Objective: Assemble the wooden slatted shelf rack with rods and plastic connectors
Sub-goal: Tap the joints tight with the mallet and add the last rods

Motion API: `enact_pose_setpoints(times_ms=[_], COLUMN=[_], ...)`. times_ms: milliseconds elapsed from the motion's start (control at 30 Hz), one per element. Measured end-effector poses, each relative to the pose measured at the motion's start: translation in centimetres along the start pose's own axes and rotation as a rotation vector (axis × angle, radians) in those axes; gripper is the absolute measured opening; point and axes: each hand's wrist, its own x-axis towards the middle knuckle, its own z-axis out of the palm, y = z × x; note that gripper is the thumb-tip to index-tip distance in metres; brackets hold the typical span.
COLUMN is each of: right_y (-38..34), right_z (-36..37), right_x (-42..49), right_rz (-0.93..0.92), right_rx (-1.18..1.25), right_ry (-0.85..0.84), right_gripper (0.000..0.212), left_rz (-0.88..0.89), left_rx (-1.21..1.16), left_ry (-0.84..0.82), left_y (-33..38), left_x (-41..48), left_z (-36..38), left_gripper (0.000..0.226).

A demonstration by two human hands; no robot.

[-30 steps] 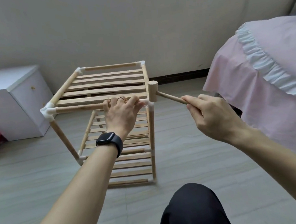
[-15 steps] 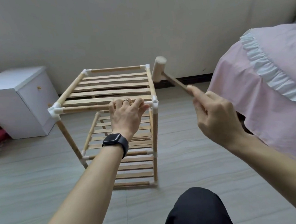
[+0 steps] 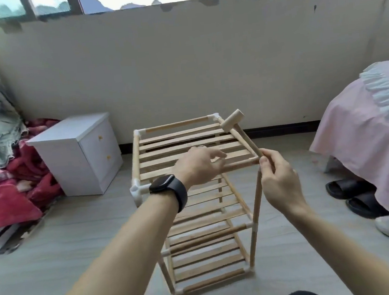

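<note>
the mallet [image 3: 232,120] has swung from the near corner toward the far right connector [image 3: 215,116]. the right hand [image 3: 278,179] grips its handle, and the left hand [image 3: 197,166] holds the front rod [image 3: 240,164] of the rack [image 3: 188,143] on the floor [image 3: 79,241]. that joint likely gets tapped next.

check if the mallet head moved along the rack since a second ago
Yes. On the wooden rack, the mallet head went from the near right corner to beside the far right corner connector, away from the person.

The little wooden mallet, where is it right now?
Right of centre in the head view: the right hand holds the mallet, its head by the rack's far right corner.
</note>
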Motion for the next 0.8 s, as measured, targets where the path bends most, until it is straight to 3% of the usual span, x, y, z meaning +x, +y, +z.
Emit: enact_pose_setpoints(times_ms=[133, 233, 300, 400, 533, 633, 733, 800], right_y=[-1.3, -1.6, -1.1, 0.2, 1.6, 2.1, 1.1, 0.2], right_z=[6.5, 10.2, 11.2, 11.5, 11.0, 9.9, 9.7, 9.2], right_x=[-0.9, -1.1, -0.6, 1.3, 5.6, 8.2, 7.9, 5.8], right_rz=[-0.003, -0.068, -0.093, -0.12, -0.165, -0.144, -0.119, -0.125], right_rx=[0.135, 0.074, 0.051, 0.021, -0.134, -0.235, -0.222, -0.087], right_ry=[-0.106, -0.113, -0.064, 0.005, 0.035, -0.027, -0.056, -0.025], right_gripper=[0.023, 0.022, 0.02, 0.02, 0.027, 0.031, 0.031, 0.029], left_rz=[-0.098, -0.132, -0.138, -0.047, 0.074, 0.183, 0.24, 0.24], left_rx=[0.063, -0.037, -0.064, 0.094, 0.109, 0.304, 0.458, 0.523], left_ry=[0.14, 0.229, 0.302, 0.391, 0.236, 0.108, 0.154, 0.191], left_y=[-9.0, -13.7, -14.9, -14.0, -11.7, -11.1, -10.5, -9.7], left_x=[-4.3, -7.5, -8.7, -9.1, -9.2, -8.9, -8.3, -7.7], left_z=[-3.7, -3.7, -3.1, -1.7, -1.3, -1.9, -2.4, -2.3], left_gripper=[0.032, 0.036, 0.046, 0.065, 0.07, 0.058, 0.053, 0.057])
